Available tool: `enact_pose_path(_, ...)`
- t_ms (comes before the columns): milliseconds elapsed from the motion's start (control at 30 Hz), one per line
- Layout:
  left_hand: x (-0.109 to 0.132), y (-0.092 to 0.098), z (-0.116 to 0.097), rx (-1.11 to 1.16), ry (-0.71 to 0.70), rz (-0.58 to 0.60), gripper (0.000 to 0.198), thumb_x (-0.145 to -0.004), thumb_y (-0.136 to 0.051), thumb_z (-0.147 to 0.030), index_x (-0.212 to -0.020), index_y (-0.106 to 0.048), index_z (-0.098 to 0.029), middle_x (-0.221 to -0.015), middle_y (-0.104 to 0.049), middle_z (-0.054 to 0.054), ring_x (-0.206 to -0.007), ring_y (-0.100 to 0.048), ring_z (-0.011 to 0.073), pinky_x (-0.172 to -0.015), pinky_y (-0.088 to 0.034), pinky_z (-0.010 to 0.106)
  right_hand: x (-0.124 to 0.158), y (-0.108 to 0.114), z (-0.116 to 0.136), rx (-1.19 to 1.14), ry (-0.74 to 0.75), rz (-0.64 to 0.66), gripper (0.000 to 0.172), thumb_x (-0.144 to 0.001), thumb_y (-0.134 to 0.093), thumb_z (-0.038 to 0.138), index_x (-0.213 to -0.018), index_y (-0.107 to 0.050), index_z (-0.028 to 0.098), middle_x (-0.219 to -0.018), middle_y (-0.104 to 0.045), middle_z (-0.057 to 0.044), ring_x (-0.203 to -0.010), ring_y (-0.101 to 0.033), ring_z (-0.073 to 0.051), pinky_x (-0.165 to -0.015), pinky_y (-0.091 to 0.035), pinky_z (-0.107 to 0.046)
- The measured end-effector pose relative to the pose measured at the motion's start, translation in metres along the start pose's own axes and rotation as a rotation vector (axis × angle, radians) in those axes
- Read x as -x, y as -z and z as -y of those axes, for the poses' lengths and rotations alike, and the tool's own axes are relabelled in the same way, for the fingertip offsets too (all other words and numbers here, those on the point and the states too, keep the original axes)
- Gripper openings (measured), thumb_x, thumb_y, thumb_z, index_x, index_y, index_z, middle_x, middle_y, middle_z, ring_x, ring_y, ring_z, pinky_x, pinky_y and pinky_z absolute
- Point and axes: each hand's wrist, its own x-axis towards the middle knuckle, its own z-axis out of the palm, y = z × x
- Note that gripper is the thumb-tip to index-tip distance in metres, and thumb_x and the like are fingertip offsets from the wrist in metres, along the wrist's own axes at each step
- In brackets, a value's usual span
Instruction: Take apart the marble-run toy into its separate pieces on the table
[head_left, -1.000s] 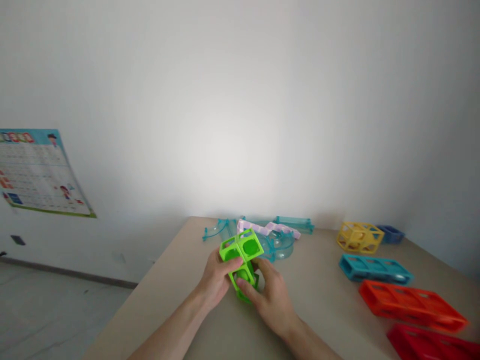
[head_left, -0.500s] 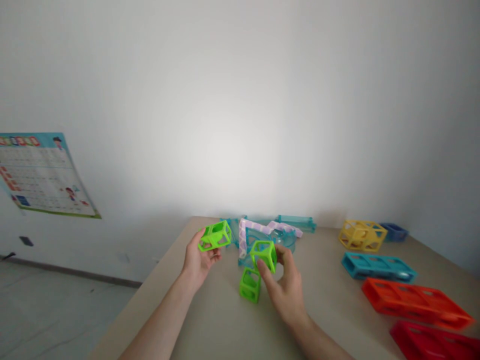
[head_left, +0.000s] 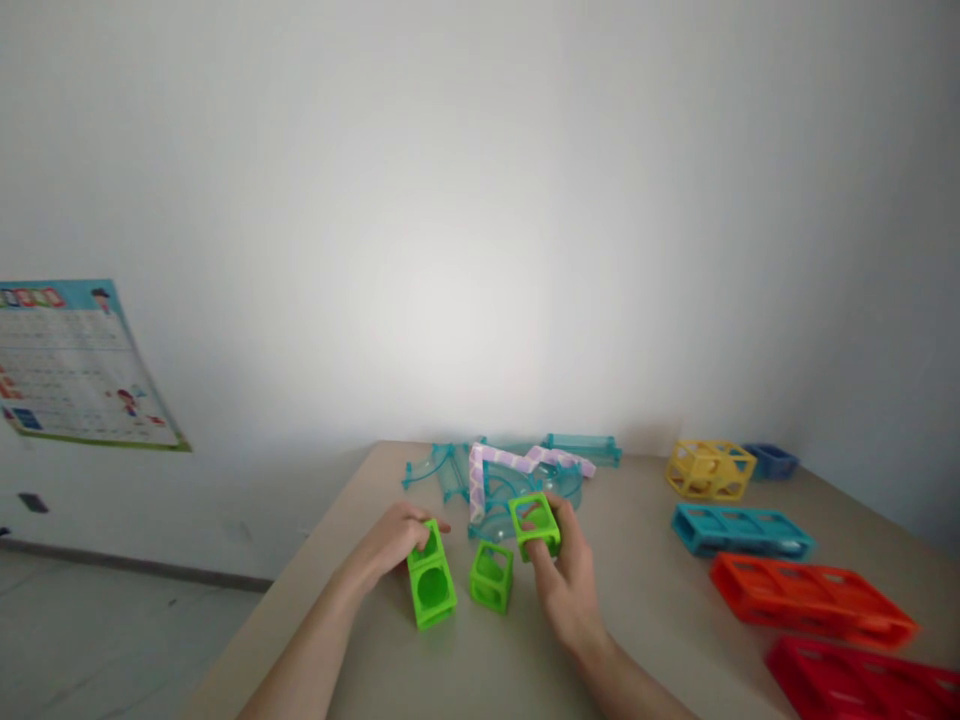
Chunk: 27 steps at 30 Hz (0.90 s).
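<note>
My left hand grips the far end of a bright green block of two joined open-framed cubes, low at the table. My right hand pinches a single green open-framed cube between thumb and fingers, tilted and held over the table. Between the two hands, another single green cube rests on the tabletop, apart from both. Some fingers of each hand are hidden behind the frames they hold.
Clear teal track pieces and a lilac patterned zigzag strip lie at the table's back. On the right stand a yellow frame block, a dark blue block, a teal block, an orange block and a red block.
My left hand has lowered the double green block to the table and turned it lengthwise toward me. The cube in my right hand has dipped slightly and tipped. The view has shifted a little.
</note>
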Motion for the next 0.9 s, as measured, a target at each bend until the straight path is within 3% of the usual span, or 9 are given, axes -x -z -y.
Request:
enact_pose_path(100,-0.004,0.002,0.0,-0.099,-0.105,-0.059,0.022,-0.051,-0.056,-0.007,-0.053,-0.072,-0.021,-0.06,-0.07,0.004,-0.058,-0.058,0.0218,-0.051,-0.033,0.024,0.001,0.0,-0.001,-0.024,-0.016,0.008,0.025,-0.085,-0.05,0.026,-0.109,-0.051,0.022,-0.087,-0.063,-0.001,-0.074,-0.059,-0.018,-0.063,-0.048,-0.026)
enact_pose_path(233,0.008,-0.009,-0.017,-0.117,-0.376,-0.193,0.024,-0.058,-0.063,-0.008,-0.071,-0.078,-0.023,-0.075,-0.07,0.006,-0.075,-0.058,0.0228,-0.072,-0.042,0.028,0.001,-0.001,-0.001,-0.058,-0.028,0.019,0.024,-0.084,-0.048,0.024,-0.108,-0.049,0.023,-0.085,-0.061,0.001,-0.072,-0.058,-0.017,-0.064,-0.047,-0.026)
enact_pose_path(267,0.013,-0.015,-0.023,-0.082,-0.447,-0.167,0.027,-0.06,-0.066,-0.009,-0.079,-0.078,-0.024,-0.078,-0.07,0.006,-0.078,-0.058,0.0231,-0.077,-0.043,0.03,0.002,-0.001,-0.001,-0.066,-0.03,0.02,0.024,-0.085,-0.048,0.024,-0.108,-0.049,0.023,-0.085,-0.061,0.001,-0.072,-0.057,-0.017,-0.064,-0.047,-0.026)
enact_pose_path(333,0.025,-0.027,-0.033,-0.087,-0.556,0.001,0.031,-0.063,-0.07,-0.014,-0.091,-0.078,-0.025,-0.09,-0.069,0.009,-0.093,-0.058,0.0263,-0.091,-0.042,0.034,0.002,-0.002,-0.001,-0.078,-0.032,0.018,0.023,-0.086,-0.047,0.025,-0.109,-0.049,0.022,-0.086,-0.06,0.001,-0.072,-0.057,-0.017,-0.064,-0.047,-0.026)
enact_pose_path(467,0.036,-0.042,-0.036,-0.325,-0.69,0.26,0.053,-0.061,-0.076,-0.018,-0.112,-0.071,-0.03,-0.113,-0.067,0.009,-0.115,-0.052,0.0318,-0.105,-0.034,0.043,0.002,-0.002,0.001,-0.06,-0.031,-0.007,0.024,-0.087,-0.048,0.027,-0.111,-0.048,0.023,-0.088,-0.06,0.0,-0.077,-0.058,-0.018,-0.069,-0.047,-0.028)
enact_pose_path(567,0.035,-0.043,-0.03,-0.433,-0.671,0.299,0.05,-0.066,-0.074,-0.018,-0.114,-0.07,-0.032,-0.112,-0.068,0.007,-0.116,-0.053,0.0306,-0.105,-0.034,0.043,0.001,-0.003,0.001,-0.031,-0.042,-0.014,0.029,-0.088,-0.048,0.029,-0.117,-0.046,0.023,-0.095,-0.06,-0.001,-0.083,-0.058,-0.019,-0.075,-0.047,-0.031)
enact_pose_path(667,0.033,-0.043,-0.029,-0.404,-0.604,0.261,0.041,-0.071,-0.072,-0.019,-0.109,-0.072,-0.031,-0.107,-0.069,0.007,-0.106,-0.058,0.0286,-0.099,-0.04,0.041,0.001,-0.004,-0.001,-0.021,-0.053,-0.019,0.035,-0.089,-0.047,0.033,-0.123,-0.044,0.024,-0.105,-0.059,-0.004,-0.091,-0.057,-0.021,-0.081,-0.047,-0.034)
enact_pose_path(800,0.028,-0.044,-0.032,-0.094,-0.523,0.093,0.033,-0.071,-0.073,-0.021,-0.104,-0.074,-0.025,-0.108,-0.068,0.009,-0.101,-0.061,0.0259,-0.094,-0.043,0.036,0.001,-0.004,-0.003,-0.035,-0.055,-0.105,0.039,-0.09,-0.048,0.036,-0.126,-0.042,0.023,-0.108,-0.056,-0.007,-0.093,-0.056,-0.022,-0.079,-0.048,-0.036)
enact_pose_path(900,0.021,-0.044,-0.031,0.255,-0.421,-0.055,0.028,-0.067,-0.078,-0.026,-0.094,-0.072,-0.02,-0.096,-0.07,0.008,-0.088,-0.064,0.022,-0.08,-0.049,0.029,0.0,-0.005,-0.004,-0.052,-0.063,-0.143,0.041,-0.088,-0.051,0.036,-0.126,-0.04,0.023,-0.1,-0.057,-0.006,-0.085,-0.058,-0.021,-0.072,-0.051,-0.033)
